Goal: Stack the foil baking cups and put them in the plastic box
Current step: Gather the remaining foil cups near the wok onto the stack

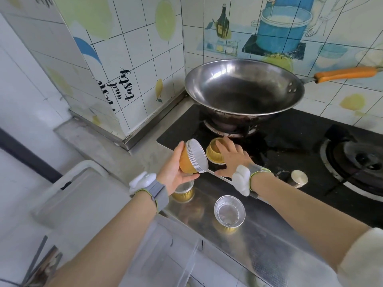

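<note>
My left hand (176,168) grips a stack of several gold foil baking cups (193,157), tilted so the silver rims face right. Just to its right, my right hand (233,157) reaches over a single gold cup (214,153) standing on the black stove top, fingers spread and touching its rim. Another cup (184,191) stands on the steel counter, partly hidden under my left hand. A third loose cup (229,212) stands upright nearer to me. A clear plastic box (165,255) sits below the counter edge between my forearms; its walls are faint.
A large steel wok (244,90) with an orange handle (346,73) sits on the left burner. A second burner (360,162) lies at the right, with a metal knob (299,178) in front. A white lid or tray (83,195) lies at the left. Tiled walls close the back.
</note>
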`<action>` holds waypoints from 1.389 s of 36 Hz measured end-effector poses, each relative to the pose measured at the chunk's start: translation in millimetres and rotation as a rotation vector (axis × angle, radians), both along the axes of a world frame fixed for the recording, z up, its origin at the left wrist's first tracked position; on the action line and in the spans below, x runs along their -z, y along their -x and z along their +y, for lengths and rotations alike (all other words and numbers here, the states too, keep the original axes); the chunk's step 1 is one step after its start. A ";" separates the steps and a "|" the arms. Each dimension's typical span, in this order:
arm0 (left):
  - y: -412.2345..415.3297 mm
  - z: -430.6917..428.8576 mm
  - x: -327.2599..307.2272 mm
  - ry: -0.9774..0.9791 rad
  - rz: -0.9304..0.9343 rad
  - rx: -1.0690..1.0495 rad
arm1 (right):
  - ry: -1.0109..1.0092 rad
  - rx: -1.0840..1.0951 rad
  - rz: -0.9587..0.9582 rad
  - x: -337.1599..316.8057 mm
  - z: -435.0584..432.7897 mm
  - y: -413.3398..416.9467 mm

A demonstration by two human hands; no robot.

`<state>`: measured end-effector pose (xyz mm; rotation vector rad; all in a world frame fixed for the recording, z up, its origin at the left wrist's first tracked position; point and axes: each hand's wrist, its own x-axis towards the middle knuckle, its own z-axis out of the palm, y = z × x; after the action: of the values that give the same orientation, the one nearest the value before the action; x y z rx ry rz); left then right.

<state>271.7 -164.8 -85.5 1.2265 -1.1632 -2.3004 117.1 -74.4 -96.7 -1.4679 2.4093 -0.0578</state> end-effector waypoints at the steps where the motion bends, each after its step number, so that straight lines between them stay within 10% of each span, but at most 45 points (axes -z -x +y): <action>1: -0.6 -0.5 1.3 0.000 0.002 0.003 | 0.007 -0.010 0.040 1.8 1.2 -2.8; 27: -2.6 -14.5 15.0 -0.013 -0.016 -0.027 | 0.155 -0.051 0.132 7.9 3.8 -17.3; 34: -5.5 -20.3 17.6 -0.020 -0.011 -0.030 | 0.383 0.244 -0.249 -10.4 -0.1 -17.0; 40: -5.0 -16.7 15.2 -0.025 -0.015 -0.037 | 0.595 0.527 -0.964 -23.0 -6.4 -22.9; 50: -0.1 -8.8 8.7 -0.032 0.056 -0.031 | 0.530 0.386 -0.824 -16.3 -9.7 -31.2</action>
<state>271.8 -173.6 -94.2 1.1748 -1.0846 -2.3238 148.3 -84.1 -80.4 -0.8371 1.9711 -1.2052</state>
